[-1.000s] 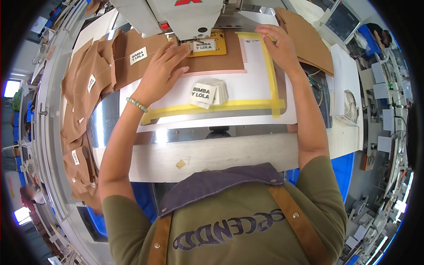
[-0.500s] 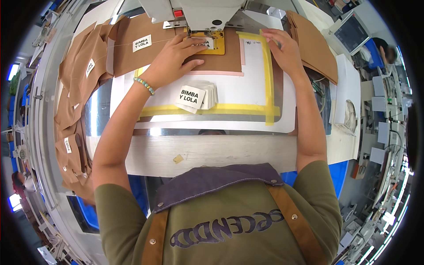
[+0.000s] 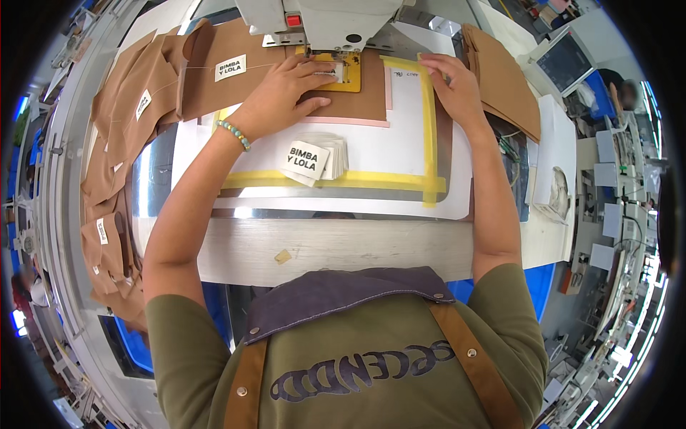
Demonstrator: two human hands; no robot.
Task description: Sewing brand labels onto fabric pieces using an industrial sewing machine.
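Observation:
My left hand lies with fingers spread on the brown sheet and the left part of a yellow plate under the machine head. A white printed label shows in the plate, partly covered by my fingers. My right hand rests at the taped upper right corner of a white board, fingers loosely curled and apart, with nothing visible in them. A stack of white square labels sits on the board below my left hand.
Joined brown pieces with labels trail over the left side. Folded brown pieces lie at the right, beside a screen and a white box. Blue bins show under the table. A blurred person is at the far left.
The view has shifted slightly. My left fingers have slid a little further onto the yellow plate over its label. My right hand remains at the board's corner.

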